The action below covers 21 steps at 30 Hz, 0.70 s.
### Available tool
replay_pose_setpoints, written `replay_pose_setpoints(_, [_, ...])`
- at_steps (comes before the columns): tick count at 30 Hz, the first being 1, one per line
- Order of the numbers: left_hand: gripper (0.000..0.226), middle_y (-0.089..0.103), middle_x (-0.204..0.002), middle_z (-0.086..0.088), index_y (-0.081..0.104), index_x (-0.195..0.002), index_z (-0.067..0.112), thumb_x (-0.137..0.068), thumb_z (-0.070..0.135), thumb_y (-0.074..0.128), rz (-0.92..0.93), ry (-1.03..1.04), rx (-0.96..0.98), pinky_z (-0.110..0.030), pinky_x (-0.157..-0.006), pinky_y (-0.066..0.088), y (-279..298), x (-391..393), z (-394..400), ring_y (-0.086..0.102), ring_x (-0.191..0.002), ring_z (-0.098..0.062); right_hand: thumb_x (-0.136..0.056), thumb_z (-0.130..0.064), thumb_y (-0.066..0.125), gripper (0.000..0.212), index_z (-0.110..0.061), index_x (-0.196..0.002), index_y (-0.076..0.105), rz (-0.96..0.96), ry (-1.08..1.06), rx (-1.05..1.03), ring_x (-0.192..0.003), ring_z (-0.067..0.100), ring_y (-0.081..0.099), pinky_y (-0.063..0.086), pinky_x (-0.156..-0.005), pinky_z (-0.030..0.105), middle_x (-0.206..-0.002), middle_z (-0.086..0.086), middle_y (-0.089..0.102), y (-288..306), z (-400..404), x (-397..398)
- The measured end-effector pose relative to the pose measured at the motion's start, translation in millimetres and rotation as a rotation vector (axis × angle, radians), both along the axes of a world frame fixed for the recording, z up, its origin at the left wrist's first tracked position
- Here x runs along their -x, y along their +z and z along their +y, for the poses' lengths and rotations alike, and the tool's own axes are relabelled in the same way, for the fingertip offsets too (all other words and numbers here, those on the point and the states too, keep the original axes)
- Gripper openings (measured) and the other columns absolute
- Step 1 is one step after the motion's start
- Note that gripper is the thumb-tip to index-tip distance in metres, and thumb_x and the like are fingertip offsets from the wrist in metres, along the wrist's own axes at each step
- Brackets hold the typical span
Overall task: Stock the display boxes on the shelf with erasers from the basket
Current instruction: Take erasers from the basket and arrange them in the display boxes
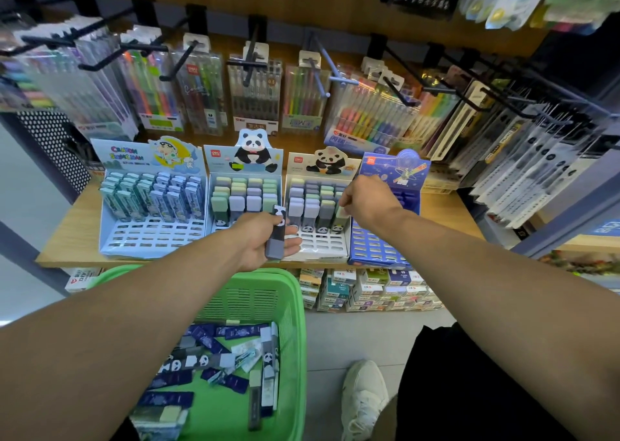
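A long grey panda eraser (277, 236) lies across the palm of the left hand (265, 242), whose fingers curl round it and hold it just in front of the shelf (72, 239). The right hand (364, 200) pinches a pale green eraser (341, 213) with its fingertips and holds it at the front right corner of the second panda display box (318, 205), where it touches or nearly touches the front row; I cannot tell if it already sits in a slot. This box has rows of upright grey, lilac and green erasers at the back and open slots at the front. Just to its left stands the first panda display box (245, 189), filled in the same way, and further left a light blue cartoon display box (152, 202) with slim erasers. To the right, partly behind the right wrist, stands a dark blue space display box (385, 239). Below the arms is the green basket (292, 306) on the floor, with more erasers lying loose in it, dark blue ones, panda ones and pale green ones. Above the shelf, packs of pens (255, 95) hang from black hooks. A white shoe (364, 397) shows beside the basket.
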<state>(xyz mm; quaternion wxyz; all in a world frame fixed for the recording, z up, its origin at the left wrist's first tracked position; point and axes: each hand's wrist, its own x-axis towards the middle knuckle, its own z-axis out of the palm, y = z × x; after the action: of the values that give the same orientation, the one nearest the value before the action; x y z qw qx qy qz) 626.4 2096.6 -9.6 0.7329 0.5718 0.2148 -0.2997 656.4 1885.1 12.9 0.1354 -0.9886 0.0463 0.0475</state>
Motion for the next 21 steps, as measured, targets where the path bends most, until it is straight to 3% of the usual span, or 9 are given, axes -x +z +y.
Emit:
replay_pose_setpoints(4, [0.024, 0.068, -0.109, -0.018, 0.058, -0.118, -0.003, -0.104, 0.013, 0.047, -0.003, -0.018, 0.005, -0.040, -0.074, 0.058, 0.3, -0.4, -1.2, 0.069, -0.091, -0.031, -0.088, -0.002, 0.065, 0.019, -0.012, -0.096, 0.079, -0.002, -0.019, 0.045, -0.094, 0.030, 0.068, 0.059, -0.089, 0.041, -0.106, 0.013, 0.070, -3.6, 1.1, -5.9])
replay_pose_setpoints(7, [0.020, 0.069, -0.114, -0.017, 0.055, -0.118, 0.001, -0.105, 0.012, 0.045, -0.024, -0.047, 0.007, -0.040, -0.082, 0.056, 3.4, 0.7, -3.9, 0.069, -0.099, -0.030, -0.088, 0.001, 0.063, 0.020, -0.009, -0.100, 0.076, 0.020, -0.013, 0.103, -0.094, 0.033, 0.067, 0.059, -0.088, 0.042, -0.106, 0.015, 0.069, -7.7, 1.1, -6.2])
replay_pose_setpoints(9, [0.015, 0.069, -0.114, -0.015, 0.054, -0.115, 0.004, -0.105, 0.010, 0.044, -0.045, -0.068, 0.002, -0.041, -0.090, 0.053, 6.3, 2.1, -6.7, 0.067, -0.103, -0.029, -0.089, 0.000, 0.065, 0.020, -0.011, -0.102, 0.076, 0.022, -0.025, 0.103, -0.096, 0.033, 0.066, 0.058, -0.089, 0.043, -0.108, 0.015, 0.069, -8.1, -0.5, -6.0])
replay_pose_setpoints(12, [0.012, 0.070, -0.114, -0.015, 0.053, -0.111, 0.004, -0.104, 0.005, 0.044, -0.064, -0.071, 0.023, -0.039, -0.090, 0.051, 7.1, 2.1, -11.6, 0.066, -0.103, -0.028, -0.088, -0.009, 0.072, 0.013, -0.016, -0.099, 0.076, 0.000, -0.035, 0.051, -0.097, 0.028, 0.067, 0.058, -0.089, 0.041, -0.108, 0.010, 0.070, 0.1, 1.7, -1.8])
replay_pose_setpoints(14, [0.013, 0.069, -0.115, -0.016, 0.054, -0.110, 0.001, -0.103, 0.003, 0.044, -0.087, -0.064, 0.039, -0.037, -0.090, 0.052, 6.2, 0.7, -16.4, 0.066, -0.107, -0.029, -0.090, -0.024, 0.076, 0.013, -0.012, -0.092, 0.076, 0.047, -0.069, -0.145, -0.086, 0.023, 0.070, 0.061, -0.080, 0.038, -0.097, 0.007, 0.074, 9.6, 7.5, 9.0])
replay_pose_setpoints(17, [0.014, 0.069, -0.113, -0.022, 0.059, -0.106, -0.005, -0.101, 0.000, 0.048, -0.112, -0.020, 0.079, -0.037, -0.094, 0.053, 5.2, -0.9, -25.2, 0.068, -0.104, -0.030, -0.091, -0.039, 0.072, 0.035, -0.005, -0.100, 0.069, 0.429, -0.142, -0.603, -0.075, 0.022, 0.074, 0.063, -0.072, 0.032, -0.090, 0.012, 0.075, 22.4, 17.2, 36.4])
replay_pose_setpoints(19, [0.016, 0.069, -0.113, -0.021, 0.062, -0.101, -0.004, -0.100, 0.000, 0.047, -0.130, -0.021, 0.109, -0.038, -0.098, 0.052, 6.3, 0.1, -32.2, 0.068, -0.104, -0.030, -0.094, -0.028, 0.070, 0.025, -0.006, -0.104, 0.064, 0.587, -0.133, -0.723, -0.076, 0.020, 0.074, 0.063, -0.073, 0.029, -0.094, 0.013, 0.074, 23.4, 14.2, 50.2])
replay_pose_setpoints(21, [0.016, 0.070, -0.114, -0.019, 0.061, -0.108, -0.004, -0.100, 0.000, 0.048, -0.142, -0.028, 0.132, -0.037, -0.096, 0.052, 7.6, 2.0, -39.5, 0.068, -0.103, -0.030, -0.094, -0.013, 0.069, 0.011, -0.006, -0.101, 0.063, 0.589, -0.187, -0.828, -0.075, 0.018, 0.073, 0.062, -0.071, 0.026, -0.092, 0.014, 0.073, 21.3, 5.0, 54.1])
